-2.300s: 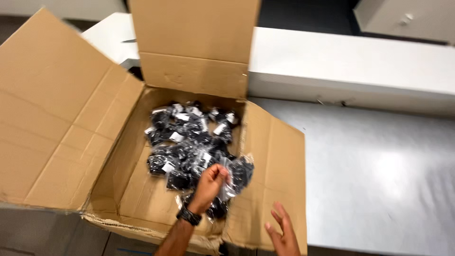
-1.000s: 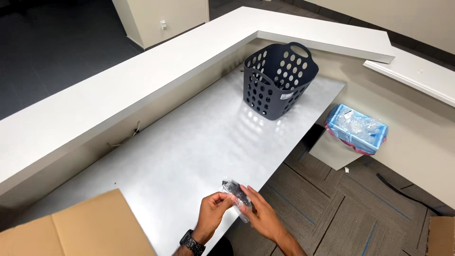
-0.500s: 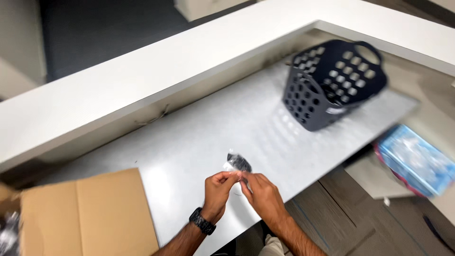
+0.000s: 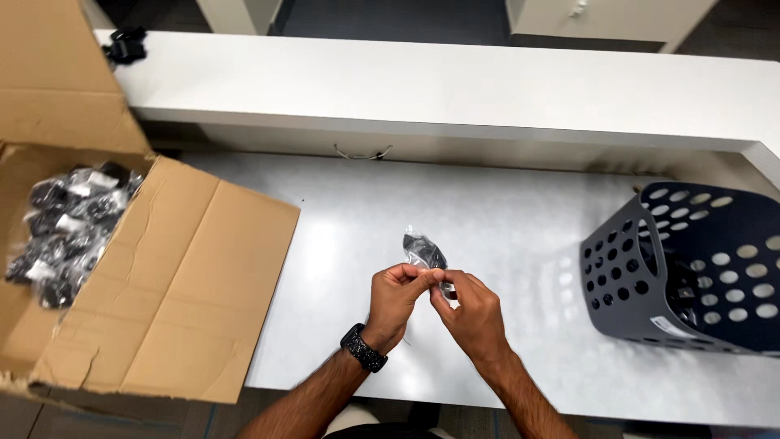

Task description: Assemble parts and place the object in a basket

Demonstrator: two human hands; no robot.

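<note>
Both hands meet above the near edge of the grey counter point(image 4: 504, 211). The left hand point(image 4: 394, 299), with a black wristwatch point(image 4: 363, 348) on its wrist, has thumb and fingertips pinched on the lower edge of a small clear plastic packet point(image 4: 424, 250) holding a dark item. The right hand point(image 4: 474, 313) is closed in a matching pinch on the same edge, its fingertips touching those of the left. The packet stands up and away from the hands, clear of the counter surface.

To the left of the left hand, an open cardboard box point(image 4: 175, 284) rests with one flap folded out over the counter edge. A heap of similar bagged black items point(image 4: 69, 232) lies inside it, well apart from the hands.

To the right of the right hand, a dark grey perforated plastic basket point(image 4: 691, 268) sits tilted on the counter, its opening turned upward and left.

Beyond the hands, a raised white ledge point(image 4: 455, 85) runs along the far side of the counter. A small black object point(image 4: 123, 45) sits at its left end; its kind cannot be told.
</note>
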